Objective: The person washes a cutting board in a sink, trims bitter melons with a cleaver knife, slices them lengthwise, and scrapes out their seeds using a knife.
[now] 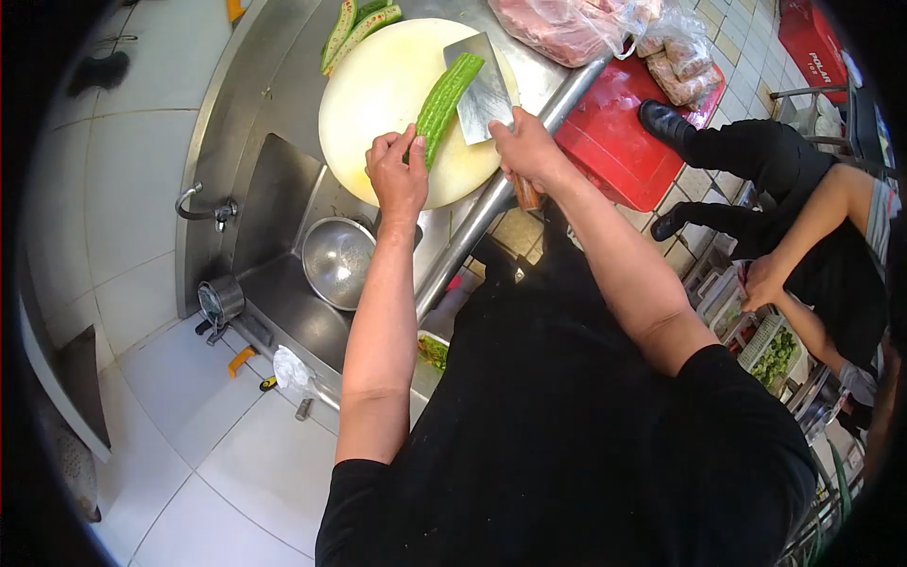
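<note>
Left hand (395,170): I saw its fingers closed round the near end of a long, ridged green gourd (449,104) — a steadying grip, I judged.
Right hand (526,146): its fingers were wrapped round the brown wooden handle (527,194) of a broad steel cleaver (485,94), blade beside the gourd; whether they touched, I couldn't tell.
Gourd: it lay on a round, off-white chopping board (364,104), probably for a firm base.
Desk (283,85): stainless steel, with cut green gourd pieces (351,36) beside the board and a shiny metal bowl (331,260) in the sink (274,180).
Room: white tiles (142,151) at left; at right, a person in black trousers (803,161) near a red plastic container (614,137).
</note>
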Demonstrator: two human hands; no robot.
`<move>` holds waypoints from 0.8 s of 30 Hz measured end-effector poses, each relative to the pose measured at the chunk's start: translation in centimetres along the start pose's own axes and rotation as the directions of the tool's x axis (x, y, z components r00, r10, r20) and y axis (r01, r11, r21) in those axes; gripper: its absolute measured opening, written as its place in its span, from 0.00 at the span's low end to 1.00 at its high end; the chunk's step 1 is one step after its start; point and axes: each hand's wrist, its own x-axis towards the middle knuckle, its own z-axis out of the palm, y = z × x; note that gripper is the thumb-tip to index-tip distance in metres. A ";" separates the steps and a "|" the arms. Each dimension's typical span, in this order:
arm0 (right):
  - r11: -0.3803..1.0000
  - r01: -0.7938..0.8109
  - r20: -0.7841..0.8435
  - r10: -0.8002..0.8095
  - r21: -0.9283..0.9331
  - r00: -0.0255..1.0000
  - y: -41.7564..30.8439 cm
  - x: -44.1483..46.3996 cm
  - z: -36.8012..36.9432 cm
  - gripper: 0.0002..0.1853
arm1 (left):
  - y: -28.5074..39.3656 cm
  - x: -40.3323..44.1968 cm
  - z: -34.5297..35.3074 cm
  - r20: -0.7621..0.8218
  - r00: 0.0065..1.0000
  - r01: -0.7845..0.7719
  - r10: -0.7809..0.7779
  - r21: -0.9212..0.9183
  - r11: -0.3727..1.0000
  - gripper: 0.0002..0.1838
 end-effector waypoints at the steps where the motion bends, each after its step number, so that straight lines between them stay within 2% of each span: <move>1: 0.999 -0.019 0.006 0.019 -0.040 1.000 -0.2 -0.1 0.0 0.19 | -0.1 0.1 0.0 0.007 1.000 -0.001 0.001 0.020 1.000 0.14; 6: 0.994 -0.048 0.041 0.052 -0.098 0.998 0.0 -2.4 1.3 0.18 | -0.1 0.0 0.2 0.003 1.000 -0.001 0.001 0.022 1.000 0.15; 8: 0.999 -0.047 0.068 0.046 0.013 0.997 0.0 -2.4 1.2 0.16 | 0.0 -0.1 0.1 -0.010 1.000 -0.019 0.020 0.030 0.999 0.15; 10: 0.999 -0.054 0.055 0.054 0.002 0.997 -0.2 -2.5 1.3 0.16 | 0.0 0.0 0.3 0.010 1.000 0.029 -0.029 -0.010 1.000 0.14; 12: 0.981 -0.077 0.122 0.099 -0.177 0.988 0.0 -3.4 1.7 0.17 | -0.2 0.0 0.5 0.007 0.999 0.032 -0.032 -0.014 0.999 0.14; 16: 0.988 -0.090 0.104 0.104 -0.126 0.989 0.1 -5.0 2.9 0.18 | -0.1 -0.1 0.5 -0.002 0.999 0.034 -0.034 0.019 0.999 0.14; 20: 0.974 -0.087 0.181 0.126 -0.210 0.975 0.1 -6.8 3.5 0.17 | -0.4 0.0 0.6 -0.004 0.999 0.054 -0.053 0.017 0.998 0.15; 22: 0.977 -0.076 0.191 0.114 -0.199 0.975 1.0 -6.2 3.2 0.16 | -1.3 -0.1 0.2 0.002 1.000 -0.028 0.029 -0.172 0.985 0.15; 23: 0.979 -0.091 0.179 0.124 -0.180 0.976 1.2 -6.0 3.2 0.16 | -1.1 -0.4 -1.2 0.001 1.000 -0.027 0.028 -0.170 0.985 0.15; 24: 0.982 -0.101 0.166 0.128 -0.162 0.978 1.1 -5.8 3.2 0.16 | -0.9 -0.9 -3.0 0.111 0.993 0.054 -0.039 -0.134 0.989 0.16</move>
